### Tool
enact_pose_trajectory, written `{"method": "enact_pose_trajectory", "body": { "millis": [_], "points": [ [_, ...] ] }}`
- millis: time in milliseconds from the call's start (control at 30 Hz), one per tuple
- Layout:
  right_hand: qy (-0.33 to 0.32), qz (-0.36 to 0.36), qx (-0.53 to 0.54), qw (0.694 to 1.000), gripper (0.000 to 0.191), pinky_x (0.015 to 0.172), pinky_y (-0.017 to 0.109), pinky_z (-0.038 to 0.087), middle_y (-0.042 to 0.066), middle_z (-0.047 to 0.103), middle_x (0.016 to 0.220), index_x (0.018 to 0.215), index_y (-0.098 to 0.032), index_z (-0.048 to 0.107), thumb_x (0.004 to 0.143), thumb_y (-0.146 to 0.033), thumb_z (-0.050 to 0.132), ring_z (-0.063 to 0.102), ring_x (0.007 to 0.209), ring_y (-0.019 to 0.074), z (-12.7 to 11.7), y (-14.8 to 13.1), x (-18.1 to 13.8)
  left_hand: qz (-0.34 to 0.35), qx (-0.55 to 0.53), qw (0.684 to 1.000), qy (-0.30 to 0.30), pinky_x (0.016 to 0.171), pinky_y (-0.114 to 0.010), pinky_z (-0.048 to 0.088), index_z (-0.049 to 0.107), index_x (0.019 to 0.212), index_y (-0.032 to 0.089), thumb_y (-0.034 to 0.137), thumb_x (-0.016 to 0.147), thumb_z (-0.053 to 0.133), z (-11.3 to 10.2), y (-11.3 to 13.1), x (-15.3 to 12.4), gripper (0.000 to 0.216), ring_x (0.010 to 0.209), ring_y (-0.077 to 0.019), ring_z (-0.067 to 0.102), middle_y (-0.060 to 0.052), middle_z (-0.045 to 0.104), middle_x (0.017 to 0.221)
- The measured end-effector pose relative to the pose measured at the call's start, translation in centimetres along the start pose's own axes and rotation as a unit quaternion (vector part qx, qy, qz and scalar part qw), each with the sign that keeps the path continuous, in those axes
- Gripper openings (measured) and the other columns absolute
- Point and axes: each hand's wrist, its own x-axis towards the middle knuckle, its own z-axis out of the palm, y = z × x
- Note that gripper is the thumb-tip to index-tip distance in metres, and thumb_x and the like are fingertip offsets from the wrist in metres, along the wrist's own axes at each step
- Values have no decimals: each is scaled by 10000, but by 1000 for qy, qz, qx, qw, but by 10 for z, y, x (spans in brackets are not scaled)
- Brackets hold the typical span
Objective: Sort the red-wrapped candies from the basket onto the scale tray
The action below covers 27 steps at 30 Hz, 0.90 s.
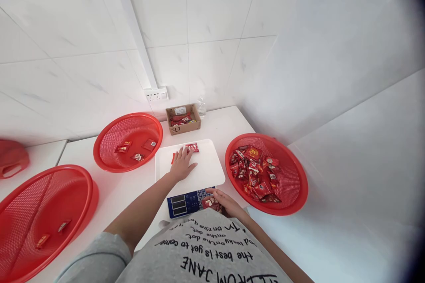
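Observation:
My left hand (181, 166) lies palm down with its fingers spread over the white weighing tray (202, 172) of a scale. Beside its fingertips a red wrapped packet (193, 147) rests on the tray, and a bit of another red packet (173, 158) shows at the hand's left side. Close to my body, my right hand (228, 202) is closed on a dark red snack packet (212, 204), held in front of the scale's blue keypad panel (186, 202). The shirt covers part of this packet, so I cannot tell if there are several.
To the right stands a red mesh basket (300, 185) with many red packets. A small cardboard box (186, 128) of packets sits behind the scale, near a clear plastic item (201, 107). Two red baskets, one farther back (109, 163) and one nearer (88, 185), hold a few packets.

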Motion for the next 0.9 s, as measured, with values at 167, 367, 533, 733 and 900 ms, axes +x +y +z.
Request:
{"method": "enact_pose_trajectory", "body": {
  "millis": [167,367,533,733,900],
  "points": [
    [43,1,60,997,472,559,267,472,20,668,903,1011,-231,532,659,-505,685,624,599,128,-1,-3,2,57,-203,978,1,1044,-418,284,501,1249,184,443,847,461,4,26,-47,480,1282,-268,365,-129,505,1311],
    [57,-25,45,997,508,502,244,455,-12,647,791,1005,-229,502,620,-483,715,597,550,115,9,-9,7,-97,-504,845,-149,617,-262,434,489,1174,182,398,783,565,14,57,-87,453,603,-136,567,36,582,616],
    [36,-33,4,999,556,563,248,461,-12,644,788,992,-211,505,574,-491,744,599,557,105,16,-7,15,-148,-579,789,-146,654,-272,443,493,1105,174,302,673,678,4,56,-89,487,620,-133,579,34,592,647],
    [79,30,-23,996,427,421,209,384,1,654,868,1027,-241,512,694,-471,647,600,502,104,9,-6,18,-181,-510,841,-1,673,-282,468,540,1040,166,319,743,596,-11,39,-70,339,689,-153,603,-22,619,741],
    [76,59,-13,995,327,420,204,383,3,674,815,934,-223,557,716,-454,634,600,502,106,5,-8,17,-186,-431,881,66,916,-398,412,566,1055,213,268,718,618,-14,15,-65,345,1025,-240,554,-82,585,1107]
  ]
}}
